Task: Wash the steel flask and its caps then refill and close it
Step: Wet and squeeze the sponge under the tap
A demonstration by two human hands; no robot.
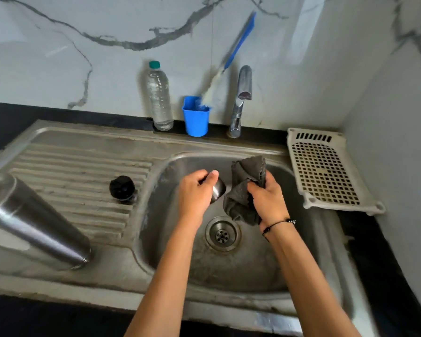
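Over the sink basin [229, 271], my left hand [196, 193] grips a small steel cap [218, 189], mostly hidden by my fingers. My right hand [269, 199] holds a crumpled grey cloth [244, 188] right beside the cap. The steel flask [32, 222] stands on the drainboard [83, 166] at the left, close to the camera. A black inner cap [122, 187] rests on the drainboard ridges between the flask and the basin.
A clear water bottle [159, 98] with a green lid, a blue cup [196, 116] holding a blue-handled brush [229, 59], and the tap [241, 100] line the back wall. A white perforated rack [325, 171] lies right of the basin. The drain [223, 234] sits below my hands.
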